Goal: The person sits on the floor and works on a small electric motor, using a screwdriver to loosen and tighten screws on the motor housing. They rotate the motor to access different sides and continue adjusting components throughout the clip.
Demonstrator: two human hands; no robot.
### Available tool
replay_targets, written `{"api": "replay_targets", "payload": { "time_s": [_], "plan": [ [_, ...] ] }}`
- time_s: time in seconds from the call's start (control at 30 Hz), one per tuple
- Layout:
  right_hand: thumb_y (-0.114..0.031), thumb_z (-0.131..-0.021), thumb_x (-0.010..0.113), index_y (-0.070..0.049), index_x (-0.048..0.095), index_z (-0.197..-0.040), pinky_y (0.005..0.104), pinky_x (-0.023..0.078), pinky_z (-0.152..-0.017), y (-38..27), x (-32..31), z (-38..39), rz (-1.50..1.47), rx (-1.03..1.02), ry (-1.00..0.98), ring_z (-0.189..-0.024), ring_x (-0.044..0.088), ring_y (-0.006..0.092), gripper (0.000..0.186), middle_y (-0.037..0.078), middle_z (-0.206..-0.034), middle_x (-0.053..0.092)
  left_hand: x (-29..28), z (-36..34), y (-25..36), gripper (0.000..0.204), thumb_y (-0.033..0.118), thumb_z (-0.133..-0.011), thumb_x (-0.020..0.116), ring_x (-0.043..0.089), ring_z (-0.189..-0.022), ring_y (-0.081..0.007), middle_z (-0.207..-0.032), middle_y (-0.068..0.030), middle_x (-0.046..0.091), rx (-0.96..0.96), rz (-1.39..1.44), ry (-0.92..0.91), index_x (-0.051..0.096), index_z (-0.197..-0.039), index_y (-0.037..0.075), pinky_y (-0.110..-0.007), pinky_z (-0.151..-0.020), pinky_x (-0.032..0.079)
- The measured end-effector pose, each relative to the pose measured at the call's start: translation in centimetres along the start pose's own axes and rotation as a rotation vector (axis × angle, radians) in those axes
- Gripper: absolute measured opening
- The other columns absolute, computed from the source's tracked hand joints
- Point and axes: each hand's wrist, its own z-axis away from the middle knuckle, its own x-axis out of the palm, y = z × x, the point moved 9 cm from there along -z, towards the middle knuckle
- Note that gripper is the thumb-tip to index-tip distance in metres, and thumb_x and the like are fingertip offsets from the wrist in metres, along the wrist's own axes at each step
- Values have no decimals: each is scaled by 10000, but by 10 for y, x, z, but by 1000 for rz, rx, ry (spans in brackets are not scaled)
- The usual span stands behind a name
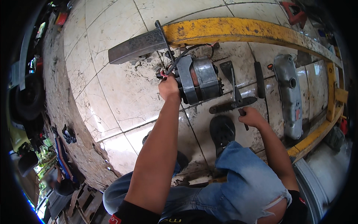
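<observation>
A grey cylindrical motor unit, like an alternator [201, 80], lies on its side on the tiles with black and pink wires at its left end. My left hand [167, 86] is closed round that end, by the wires. My right hand [250, 117] grips a short dark bar [245, 126], below and right of the unit. Between them lie a long dark flat piece [220, 108] and a wedge-headed metal tool [226, 69]. A black cylindrical bar [260, 82] is farther right, beside a long grey metal cover [290, 93].
A yellow steel frame [242, 29] runs across the top and right, with a dark end section [134, 49]. My sandal [222, 130] is below the unit. A red object [292, 13] is at top right. Another person [63, 186] and a wheel [28, 97] are at left.
</observation>
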Motion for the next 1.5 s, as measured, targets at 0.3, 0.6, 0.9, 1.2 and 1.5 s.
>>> {"api": "replay_targets", "payload": {
  "time_s": [0.3, 0.6, 0.9, 1.2, 1.5],
  "plan": [
    [-189, -885, 682, -2, 637, -1095, 262, 460, -670, -108, -115, 20, -988, -220, 160, -722, 547, 88, 285, 1, -848, 602, 6, -11, -5, 534, 417, -814, 555, 659, -1049, -431, -1081, -270, 699, 54, -50, -9, 735, -1024, -39, -456, -944, 481],
    [-334, -901, 656, 68, 671, -1080, 357, 488, -695, -227, -166, 8, -380, -441, 370, -736, 643, 249, 440, 177, -808, 674, -6, 21, 15, 495, 397, -816, 560, 668, -1023, -429, -1042, -271, 706, 47, -102, 2, 744, -984, -31, -460, -930, 489],
    [-297, -876, 699, 69, 699, -996, 305, 463, -546, -239, -153, -22, -340, -277, 103, -575, 588, 144, 385, 142, -748, 664, -16, 36, 35, 479, 385, -826, 540, 659, -1015, -447, -1025, -286, 699, 126, -203, 6, 739, -970, -27, -473, -929, 484],
    [-288, -849, 738, 93, 695, -998, 326, 346, -405, -241, -157, -35, -341, -250, 66, -467, 480, 130, 412, 91, -661, 618, -15, 37, 34, 449, 376, -841, 541, 654, -994, -463, -989, -300, 690, 160, -149, -13, 732, -964, -12, -480, -917, 487],
    [-271, -853, 710, 70, 687, -899, 294, 279, -358, -240, -156, -45, -348, -151, 98, -440, 458, 113, 345, 86, -618, 579, -14, 39, 36, 427, 367, -857, 541, 654, -980, -464, -972, -291, 693, 181, -140, 1, 729, -976, 3, -496, -907, 491]
  ]
}}
